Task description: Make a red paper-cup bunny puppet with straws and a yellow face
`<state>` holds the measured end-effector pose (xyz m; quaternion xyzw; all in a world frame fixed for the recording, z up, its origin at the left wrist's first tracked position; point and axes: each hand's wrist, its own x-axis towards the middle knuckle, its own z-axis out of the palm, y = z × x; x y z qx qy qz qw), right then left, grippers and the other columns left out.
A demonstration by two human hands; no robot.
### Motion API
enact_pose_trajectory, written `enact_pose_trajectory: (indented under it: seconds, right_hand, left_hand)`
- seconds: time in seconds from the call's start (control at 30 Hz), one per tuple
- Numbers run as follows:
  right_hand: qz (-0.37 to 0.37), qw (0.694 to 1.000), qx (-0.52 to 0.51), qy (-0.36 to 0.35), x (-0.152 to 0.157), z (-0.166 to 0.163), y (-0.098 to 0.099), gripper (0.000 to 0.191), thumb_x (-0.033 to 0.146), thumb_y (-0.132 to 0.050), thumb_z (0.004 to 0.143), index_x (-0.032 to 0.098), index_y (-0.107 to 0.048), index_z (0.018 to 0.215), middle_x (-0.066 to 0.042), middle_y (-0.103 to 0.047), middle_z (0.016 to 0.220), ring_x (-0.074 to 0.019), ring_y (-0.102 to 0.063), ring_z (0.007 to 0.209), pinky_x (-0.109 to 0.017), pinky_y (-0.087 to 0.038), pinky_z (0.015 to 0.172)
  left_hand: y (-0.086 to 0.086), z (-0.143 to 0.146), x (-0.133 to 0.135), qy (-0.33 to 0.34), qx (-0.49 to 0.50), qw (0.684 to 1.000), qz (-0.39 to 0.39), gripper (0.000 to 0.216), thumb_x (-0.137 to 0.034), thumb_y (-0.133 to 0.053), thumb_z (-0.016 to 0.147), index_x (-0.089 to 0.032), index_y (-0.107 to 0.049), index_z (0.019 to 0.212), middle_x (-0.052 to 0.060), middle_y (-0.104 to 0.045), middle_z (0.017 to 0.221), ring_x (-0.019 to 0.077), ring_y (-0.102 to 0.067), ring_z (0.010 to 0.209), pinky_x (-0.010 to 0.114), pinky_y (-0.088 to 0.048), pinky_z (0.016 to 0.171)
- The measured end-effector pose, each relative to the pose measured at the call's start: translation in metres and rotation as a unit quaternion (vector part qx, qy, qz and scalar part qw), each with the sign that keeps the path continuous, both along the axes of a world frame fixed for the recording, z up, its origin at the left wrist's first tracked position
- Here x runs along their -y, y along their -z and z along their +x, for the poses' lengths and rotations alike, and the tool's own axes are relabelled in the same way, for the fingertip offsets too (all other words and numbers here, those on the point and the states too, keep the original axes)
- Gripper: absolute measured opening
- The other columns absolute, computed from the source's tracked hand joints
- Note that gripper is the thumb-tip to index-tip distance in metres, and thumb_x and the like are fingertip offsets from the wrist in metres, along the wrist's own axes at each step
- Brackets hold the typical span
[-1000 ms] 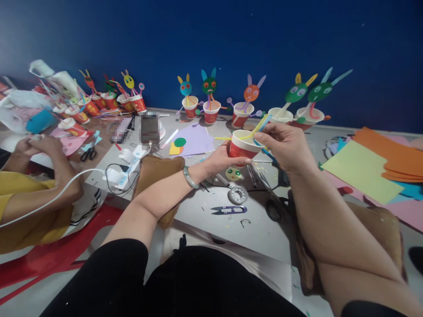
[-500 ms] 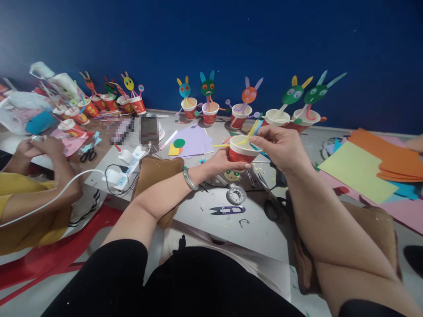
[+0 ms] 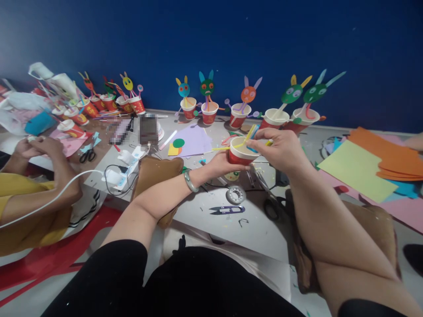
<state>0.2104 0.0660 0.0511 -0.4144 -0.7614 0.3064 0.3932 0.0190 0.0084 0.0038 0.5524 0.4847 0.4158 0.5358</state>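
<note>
Wrapped round the lower left side of a red and white paper cup [image 3: 240,156], my left hand [image 3: 223,165] keeps it upright above the table. My right hand [image 3: 280,145] is closed in a pinch at the cup's right rim, gripping yellow and blue pipe cleaners [image 3: 254,133]. Their tops poke up past the fingers. A yellow stem juts out over the cup's left rim, and a short yellow end shows by my right knuckles. The fingertips partly hide where the stems meet the cup. Below lie a roll of tape [image 3: 235,194] and purple thread snips [image 3: 228,210].
Finished-looking cup figures with paper heads, such as an orange one [image 3: 248,94], stand along the blue wall. Lilac paper [image 3: 196,141] lies left, orange sheets [image 3: 390,152] right. A power strip [image 3: 130,167] with cables sits left. A co-worker's hands [image 3: 36,147] are at far left.
My right hand has shifted slightly left, bringing its fingertips over the cup's rim. The pipe cleaners have moved with it, and a yellow end now shows beside the knuckles. My left hand stays put.
</note>
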Motion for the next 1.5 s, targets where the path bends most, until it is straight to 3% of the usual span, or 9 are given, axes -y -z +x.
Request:
enact_pose_trajectory:
  seconds: [0.17,0.3,0.53,0.8,0.93,1.13,1.27,1.5]
  right_hand:
    - [-0.035,0.999,0.003,-0.022,-0.006,0.011,-0.006,0.022,0.046,-0.092,0.081,0.026,-0.085,0.087,-0.005,-0.085,0.092,-0.0322,-0.081,0.096,-0.048,-0.065,0.096]
    - [-0.027,1.0,-0.002,0.001,-0.007,0.009,-0.001,0.027,0.049,-0.093,0.082,0.025,-0.082,0.081,-0.004,-0.084,0.088,-0.0308,-0.08,0.091,-0.048,-0.066,0.093]
    - [-0.001,1.0,0.008,0.012,0.004,-0.001,0.0,0.017,0.039,-0.093,0.083,0.025,-0.084,0.087,-0.004,-0.087,0.094,-0.0315,-0.082,0.095,-0.044,-0.066,0.091]
    - [-0.011,1.0,-0.007,0.001,0.003,0.002,-0.001,0.023,0.046,-0.092,0.085,0.024,-0.087,0.089,-0.006,-0.088,0.097,-0.0313,-0.082,0.092,-0.045,-0.067,0.087]
    - [-0.022,1.0,-0.012,0.007,0.001,0.004,-0.001,0.022,0.046,-0.094,0.083,0.025,-0.085,0.086,-0.005,-0.087,0.093,-0.0314,-0.081,0.091,-0.046,-0.067,0.085]
    - [-0.014,0.999,-0.033,-0.001,0.002,0.003,-0.006,0.023,0.048,-0.093,0.085,0.026,-0.087,0.087,-0.005,-0.087,0.093,-0.0323,-0.082,0.097,-0.048,-0.068,0.093]
    - [-0.006,0.997,-0.081,0.007,-0.002,0.002,-0.001,0.024,0.049,-0.087,0.092,0.025,-0.09,0.096,-0.007,-0.09,0.101,-0.0287,-0.082,0.101,-0.044,-0.066,0.097]
    - [0.001,0.984,-0.168,0.058,-0.013,0.002,0.009,0.022,0.044,-0.087,0.092,0.023,-0.086,0.096,-0.007,-0.085,0.088,-0.0226,-0.08,0.088,-0.04,-0.066,0.089]
  left_hand:
    - [-0.008,-0.001,0.003,0.021,-0.019,1.0,0.001,0.06,-0.03,-0.102,0.074,-0.01,-0.081,0.126,0.017,-0.085,0.137,0.032,-0.076,0.134,0.051,-0.052,0.13]
    - [-0.012,-0.002,0.004,0.043,-0.035,0.998,0.001,0.062,-0.025,-0.101,0.076,-0.011,-0.081,0.133,0.015,-0.085,0.139,0.0303,-0.076,0.135,0.047,-0.053,0.13]
    - [-0.009,-0.002,0.005,0.052,-0.069,0.996,-0.017,0.058,-0.028,-0.103,0.076,-0.013,-0.081,0.127,0.013,-0.085,0.137,0.0325,-0.075,0.14,0.047,-0.052,0.131]
    - [-0.006,-0.001,0.004,0.053,0.043,0.998,-0.017,0.065,-0.031,-0.105,0.07,-0.011,-0.078,0.125,0.018,-0.083,0.136,0.0314,-0.076,0.131,0.046,-0.058,0.12]
    - [0.003,-0.002,0.001,0.057,0.078,0.995,-0.012,0.072,-0.041,-0.106,0.064,-0.012,-0.078,0.123,0.017,-0.083,0.129,0.0291,-0.075,0.121,0.048,-0.059,0.115]
    - [0.007,-0.003,-0.002,0.054,0.118,0.991,-0.018,0.08,-0.045,-0.108,0.058,-0.012,-0.077,0.125,0.018,-0.081,0.127,0.0302,-0.073,0.121,0.049,-0.059,0.112]
    - [0.007,-0.003,-0.005,0.039,0.163,0.985,-0.03,0.082,-0.043,-0.11,0.052,-0.014,-0.076,0.12,0.015,-0.081,0.123,0.0297,-0.073,0.119,0.046,-0.059,0.109]
    - [0.0,-0.01,-0.009,0.003,0.228,0.973,-0.024,0.081,-0.051,-0.11,0.054,-0.016,-0.077,0.118,0.013,-0.081,0.118,0.0271,-0.072,0.117,0.048,-0.055,0.112]
